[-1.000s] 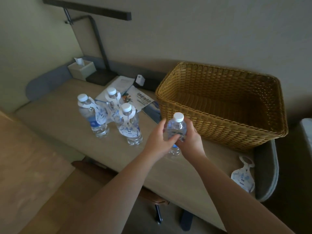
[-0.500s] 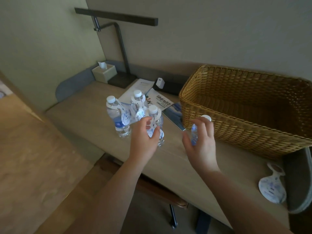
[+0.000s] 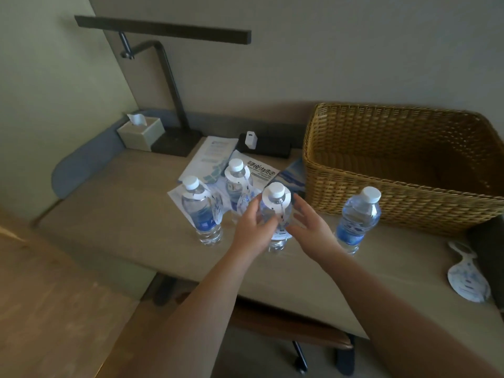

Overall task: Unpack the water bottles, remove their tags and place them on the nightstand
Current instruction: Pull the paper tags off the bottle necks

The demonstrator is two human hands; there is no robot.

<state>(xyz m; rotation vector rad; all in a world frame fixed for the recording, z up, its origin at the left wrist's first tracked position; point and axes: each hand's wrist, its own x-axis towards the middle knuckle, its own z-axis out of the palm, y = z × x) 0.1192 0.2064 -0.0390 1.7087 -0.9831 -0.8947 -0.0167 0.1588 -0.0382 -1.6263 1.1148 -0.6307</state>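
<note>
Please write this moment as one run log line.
left hand: grips tagged bottle | right hand: open beside it | untagged bottle: standing by basket

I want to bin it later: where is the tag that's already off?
The loose tag lies flat at the table's right end, below the wicker basket.

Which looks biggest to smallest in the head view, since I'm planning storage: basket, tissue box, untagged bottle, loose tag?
1. basket
2. untagged bottle
3. tissue box and loose tag: alike; the tag lies nearer, so unsure.

Beige walls (image 3: 354, 50), wood floor (image 3: 54, 309), black desk lamp (image 3: 163, 36).
</note>
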